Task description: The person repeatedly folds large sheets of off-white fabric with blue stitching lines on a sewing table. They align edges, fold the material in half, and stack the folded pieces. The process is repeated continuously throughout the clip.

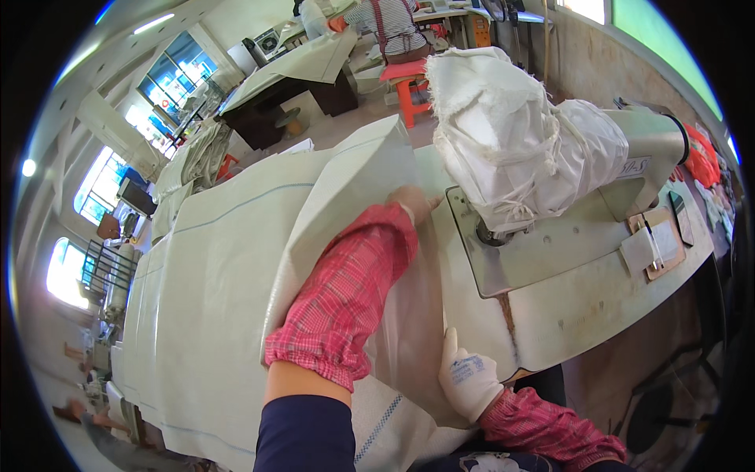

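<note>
Left of the white-cloth-wrapped metal sewing machine (550,157), a pale blue-striped woven-plastic sheet (228,244) lies partly folded — left hand (414,203) and white-gloved right hand (469,381) at its machine-side edge, seemingly steadying it — grasping or merely pressing, cannot tell.

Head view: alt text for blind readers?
A person's left hand and white-gloved right hand, arms in red plaid oversleeves, lie along the right edge of a large off-white woven sheet. Beside it stands a grey sewing machine partly wrapped in white cloth; behind, someone in a striped top sits on a red stool.
</note>
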